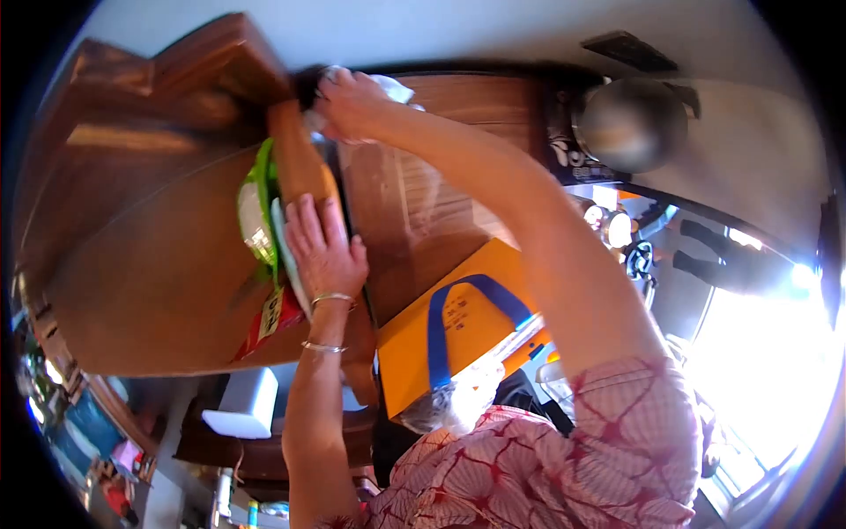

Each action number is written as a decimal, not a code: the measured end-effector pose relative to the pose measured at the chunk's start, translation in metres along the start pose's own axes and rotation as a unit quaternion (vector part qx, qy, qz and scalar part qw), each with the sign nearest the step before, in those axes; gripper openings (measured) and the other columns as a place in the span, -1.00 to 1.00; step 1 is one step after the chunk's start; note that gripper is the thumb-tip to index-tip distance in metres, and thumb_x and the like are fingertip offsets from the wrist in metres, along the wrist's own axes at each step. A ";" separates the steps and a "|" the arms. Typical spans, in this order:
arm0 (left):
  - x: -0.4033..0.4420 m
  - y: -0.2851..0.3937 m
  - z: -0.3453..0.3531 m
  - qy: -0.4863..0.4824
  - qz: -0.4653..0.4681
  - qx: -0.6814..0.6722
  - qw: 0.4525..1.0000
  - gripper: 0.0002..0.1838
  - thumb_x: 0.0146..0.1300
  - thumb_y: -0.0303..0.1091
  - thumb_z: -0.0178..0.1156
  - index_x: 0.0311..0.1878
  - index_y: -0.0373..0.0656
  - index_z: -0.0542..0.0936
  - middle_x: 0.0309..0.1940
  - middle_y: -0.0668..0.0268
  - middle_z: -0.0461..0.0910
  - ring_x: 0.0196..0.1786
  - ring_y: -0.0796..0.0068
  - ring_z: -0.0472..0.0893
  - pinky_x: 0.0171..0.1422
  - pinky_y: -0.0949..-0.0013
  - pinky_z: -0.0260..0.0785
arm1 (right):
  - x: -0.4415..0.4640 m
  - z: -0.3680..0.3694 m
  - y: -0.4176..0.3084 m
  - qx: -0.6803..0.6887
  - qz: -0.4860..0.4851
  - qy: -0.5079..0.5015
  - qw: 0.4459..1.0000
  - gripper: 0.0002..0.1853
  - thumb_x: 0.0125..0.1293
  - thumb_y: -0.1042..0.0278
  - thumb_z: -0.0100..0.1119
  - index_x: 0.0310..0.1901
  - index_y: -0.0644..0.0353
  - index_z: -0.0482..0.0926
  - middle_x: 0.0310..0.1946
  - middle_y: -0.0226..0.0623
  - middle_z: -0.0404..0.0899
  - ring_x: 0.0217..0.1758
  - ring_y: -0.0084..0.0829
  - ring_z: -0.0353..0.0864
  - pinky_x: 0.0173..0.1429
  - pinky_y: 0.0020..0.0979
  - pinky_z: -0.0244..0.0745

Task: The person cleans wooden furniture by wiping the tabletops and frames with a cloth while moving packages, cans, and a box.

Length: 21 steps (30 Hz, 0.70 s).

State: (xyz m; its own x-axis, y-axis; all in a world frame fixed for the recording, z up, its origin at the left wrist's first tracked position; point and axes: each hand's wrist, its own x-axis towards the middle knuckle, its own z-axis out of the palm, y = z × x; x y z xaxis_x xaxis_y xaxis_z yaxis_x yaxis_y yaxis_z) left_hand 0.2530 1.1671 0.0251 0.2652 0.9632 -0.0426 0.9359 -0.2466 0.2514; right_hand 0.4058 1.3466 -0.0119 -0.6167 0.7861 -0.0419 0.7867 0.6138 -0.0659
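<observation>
My left hand (326,247) lies with its fingers spread on a brown wooden board or ledge (300,159). Beside it, a green packet (257,207) and a red packet (271,322) lean against the wood. Farther up, my right hand (351,104) is closed on a white cloth (392,88) at the far edge of the wooden surface (441,159). Part of the cloth is hidden by the fingers.
An orange bag (414,353) with blue handles stands near my body. A round metal pan (633,125) sits at the right on a dark stove. At the lower left is a white box-like object (242,406). A large brown round tabletop (150,264) spreads at left.
</observation>
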 end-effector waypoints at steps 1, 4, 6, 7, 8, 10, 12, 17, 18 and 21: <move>0.000 0.001 -0.001 0.007 0.004 0.005 1.000 -0.25 0.00 -0.21 0.21 0.29 -0.22 0.23 0.35 -0.03 0.04 0.40 -0.15 0.01 0.43 -0.11 -0.13 | 0.014 0.003 0.008 0.013 0.035 -0.034 0.999 -0.58 0.10 -0.04 0.18 -0.11 0.08 0.58 -0.11 -0.29 0.50 0.04 -0.17 0.41 0.01 -0.22 0.45; 0.000 0.003 -0.001 0.010 0.004 0.017 1.000 -0.24 -0.01 -0.21 0.21 0.29 -0.20 0.23 0.35 -0.02 0.04 0.40 -0.13 0.01 0.44 -0.08 -0.14 | 0.005 0.002 0.016 0.050 0.023 -0.006 0.998 -0.55 0.12 -0.05 0.17 -0.09 0.13 0.57 -0.02 -0.20 0.50 0.12 -0.12 0.39 0.07 -0.19 0.43; 0.001 0.004 0.000 0.013 0.010 0.031 0.999 -0.24 -0.02 -0.19 0.21 0.30 -0.20 0.23 0.36 -0.02 0.02 0.41 -0.11 -0.01 0.45 -0.07 -0.15 | -0.016 -0.017 0.025 0.083 0.126 -0.039 0.988 -0.55 0.15 -0.05 0.14 -0.10 0.15 0.57 -0.03 -0.19 0.50 0.12 -0.12 0.38 0.07 -0.15 0.41; 0.000 0.004 0.000 0.007 0.009 0.027 1.000 -0.24 0.00 -0.22 0.21 0.31 -0.20 0.21 0.36 -0.02 0.01 0.41 -0.11 -0.02 0.45 -0.06 -0.17 | -0.027 -0.025 0.030 0.126 0.217 -0.069 0.965 -0.55 0.17 -0.06 0.11 -0.10 0.16 0.57 -0.04 -0.18 0.51 0.13 -0.13 0.38 0.07 -0.11 0.39; 0.000 0.004 -0.001 0.000 0.006 0.026 1.000 -0.24 0.01 -0.25 0.21 0.31 -0.21 0.19 0.37 -0.02 0.00 0.41 -0.12 -0.03 0.46 -0.06 -0.18 | -0.035 -0.015 0.047 0.064 0.251 -0.116 0.959 -0.59 0.21 -0.03 0.06 -0.09 0.10 0.58 -0.05 -0.17 0.51 0.13 -0.11 0.37 0.07 -0.07 0.35; 0.000 0.004 0.001 0.007 0.009 0.028 1.000 -0.24 0.01 -0.25 0.21 0.31 -0.21 0.19 0.37 -0.02 -0.01 0.42 -0.11 -0.03 0.46 -0.06 -0.18 | -0.078 -0.022 0.076 -0.051 0.210 -0.171 0.961 -0.71 0.30 0.08 -0.10 -0.07 -0.18 0.60 -0.08 -0.19 0.53 0.14 -0.06 0.34 0.07 0.03 0.22; 0.000 0.003 0.002 0.016 0.009 0.032 0.999 -0.24 0.00 -0.26 0.20 0.31 -0.21 0.19 0.38 -0.02 -0.02 0.42 -0.11 -0.04 0.45 -0.07 -0.18 | -0.110 -0.011 0.107 -0.125 0.235 -0.178 0.947 -0.69 0.29 0.19 -0.12 -0.03 -0.38 0.58 -0.11 -0.21 0.54 0.12 -0.03 0.36 0.07 0.02 0.25; -0.001 0.003 0.001 0.009 0.007 0.033 0.999 -0.26 -0.01 -0.22 0.20 0.29 -0.21 0.24 0.37 -0.03 0.00 0.42 -0.13 -0.02 0.45 -0.08 -0.16 | -0.132 -0.007 0.148 -0.055 0.391 -0.219 0.892 -0.59 0.34 -0.02 -0.21 0.08 -0.16 0.54 -0.01 -0.17 0.55 0.11 0.01 0.46 0.09 -0.09 0.39; -0.001 0.003 0.001 0.011 0.010 0.028 1.000 -0.27 -0.01 -0.23 0.19 0.29 -0.21 0.25 0.37 -0.03 0.01 0.42 -0.13 -0.02 0.44 -0.08 -0.16 | -0.130 -0.004 0.152 -0.012 0.499 -0.230 0.835 -0.50 0.36 -0.12 -0.26 0.09 -0.05 0.54 0.04 -0.15 0.53 0.12 -0.01 0.47 0.11 -0.11 0.41; 0.000 0.004 0.000 0.008 0.006 0.027 1.000 -0.25 0.00 -0.24 0.20 0.30 -0.22 0.22 0.37 -0.03 -0.01 0.42 -0.13 -0.03 0.45 -0.08 -0.17 | -0.125 -0.016 0.169 0.113 0.522 -0.226 0.815 -0.31 0.34 -0.29 -0.38 0.09 0.14 0.52 0.12 -0.15 0.48 0.16 -0.07 0.47 0.15 -0.07 0.38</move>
State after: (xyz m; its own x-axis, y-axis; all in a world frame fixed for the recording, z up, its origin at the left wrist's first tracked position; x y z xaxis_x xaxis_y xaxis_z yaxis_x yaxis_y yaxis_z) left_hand 0.2566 1.1661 0.0259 0.2731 0.9617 -0.0240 0.9438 -0.2631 0.2000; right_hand 0.6159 1.3532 -0.0024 0.3985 0.7323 -0.5522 0.8954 -0.4409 0.0616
